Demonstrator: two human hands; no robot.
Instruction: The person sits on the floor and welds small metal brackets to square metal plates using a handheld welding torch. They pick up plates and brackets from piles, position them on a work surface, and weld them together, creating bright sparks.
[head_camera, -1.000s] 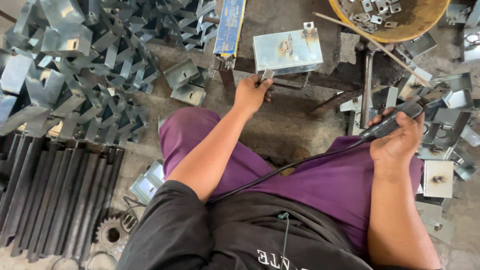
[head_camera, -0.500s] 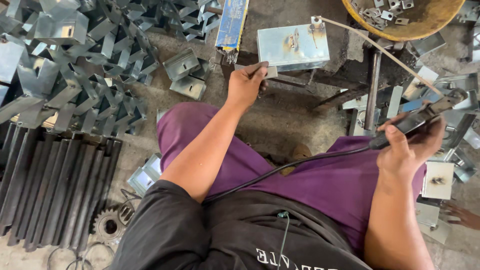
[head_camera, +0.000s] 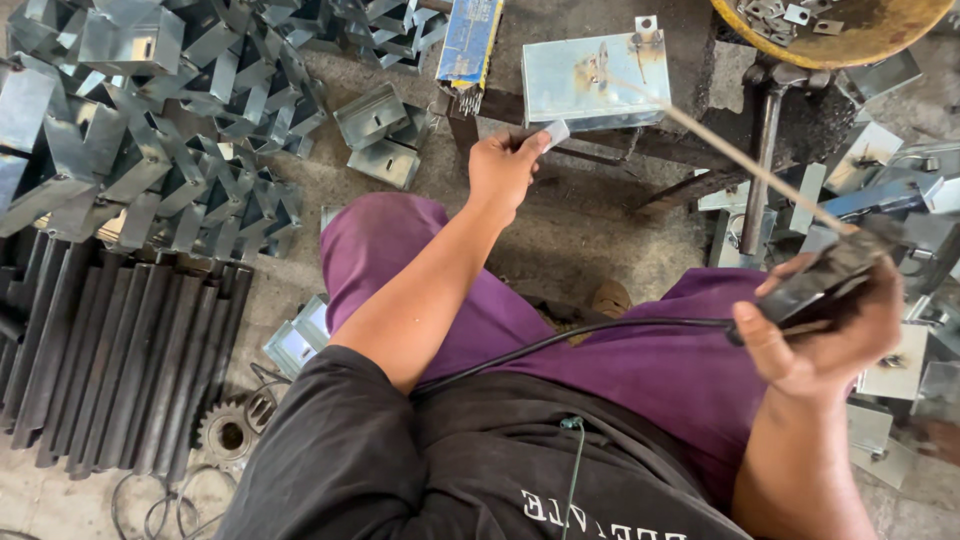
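The right hand is closed around the dark handle of an electrode holder, thumb and fingers wrapped over it. A thin welding rod runs from the holder up and to the left, its far tip lying over the top face of a galvanized metal box. A black cable leaves the rear of the holder and crosses the lap, over purple trousers, toward the dark shirt. The left hand is extended forward with the arm nearly straight; its fingers are closed on a small light metal piece held just below the lower edge of the metal box, whether touching it cannot be told. The metal box rests on a dark steel frame above the concrete floor. Just left of the box lies a blue and yellow packet of rods, open at its lower end. Two folded metal brackets lie on the floor left of the left hand. Further left, a large pile of similar brackets covers the floor, and below it a row of dark steel bars lies side by side. A toothed gear sits near the lower end of the bars. At upper right, the rim of a rusty yellow bowl holds small metal plates.
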